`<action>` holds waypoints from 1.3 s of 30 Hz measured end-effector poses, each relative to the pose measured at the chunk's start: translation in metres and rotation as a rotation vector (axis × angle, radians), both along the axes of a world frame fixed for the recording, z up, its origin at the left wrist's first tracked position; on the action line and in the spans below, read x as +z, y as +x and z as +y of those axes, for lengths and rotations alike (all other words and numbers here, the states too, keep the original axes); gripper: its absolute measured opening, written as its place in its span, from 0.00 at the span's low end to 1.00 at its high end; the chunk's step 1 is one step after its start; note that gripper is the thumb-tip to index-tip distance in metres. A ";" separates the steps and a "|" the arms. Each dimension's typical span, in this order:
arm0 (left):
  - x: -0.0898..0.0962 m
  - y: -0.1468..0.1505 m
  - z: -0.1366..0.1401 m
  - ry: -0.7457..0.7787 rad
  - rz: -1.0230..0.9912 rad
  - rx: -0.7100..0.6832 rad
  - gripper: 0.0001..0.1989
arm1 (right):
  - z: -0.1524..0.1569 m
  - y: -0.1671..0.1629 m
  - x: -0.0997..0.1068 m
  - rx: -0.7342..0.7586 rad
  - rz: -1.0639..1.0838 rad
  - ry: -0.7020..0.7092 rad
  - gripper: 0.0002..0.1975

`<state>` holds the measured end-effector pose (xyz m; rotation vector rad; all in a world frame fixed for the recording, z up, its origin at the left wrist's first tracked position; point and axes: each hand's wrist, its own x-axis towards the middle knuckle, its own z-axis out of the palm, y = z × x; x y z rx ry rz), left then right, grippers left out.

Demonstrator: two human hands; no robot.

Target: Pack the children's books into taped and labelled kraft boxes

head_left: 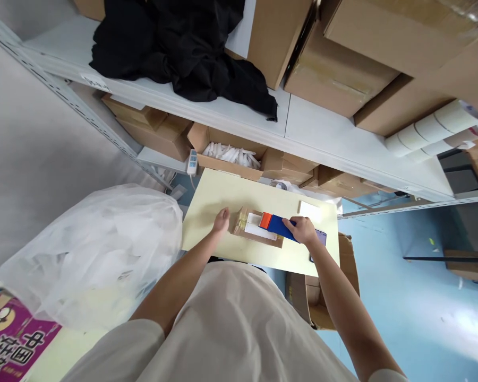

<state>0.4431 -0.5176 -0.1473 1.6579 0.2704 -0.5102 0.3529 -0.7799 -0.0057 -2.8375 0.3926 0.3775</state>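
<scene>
My right hand [302, 229] grips a flat blue tool with an orange end [276, 225], its exact kind unclear. The orange end lies over a white label [255, 227] on a small cardboard box [258, 240]. Yellowish tape shows at the box's left end. Just left of that end is my left hand [222, 220], fingers curled closed; whatever they hold, if anything, is hidden. Partly under my right wrist, a phone [321, 237] lies on the pale yellow table [207, 196].
A white pad [309, 208] lies at the table's back right. Behind stands a shelf [263, 114] with cartons and black cloth [191, 48]. A large translucent bag [99, 254] bulges at the left. An open carton [348, 265] stands below the table's right edge.
</scene>
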 end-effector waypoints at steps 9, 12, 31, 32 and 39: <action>0.056 0.001 -0.027 0.657 -0.908 -1.153 0.61 | -0.003 0.002 0.004 0.039 0.022 0.071 0.27; 0.057 0.000 -0.030 0.738 -0.903 -1.153 0.58 | -0.006 0.000 0.003 0.055 0.041 0.106 0.25; 0.067 -0.010 -0.040 0.978 -0.926 -1.282 0.62 | -0.090 -0.051 -0.072 0.044 -0.011 0.321 0.27; 0.066 -0.019 -0.051 0.964 -0.930 -1.307 0.62 | -0.088 -0.050 -0.075 0.043 -0.019 0.323 0.27; 0.061 -0.062 -0.119 0.852 -0.974 -1.338 0.51 | -0.092 -0.057 -0.093 0.030 -0.041 0.375 0.26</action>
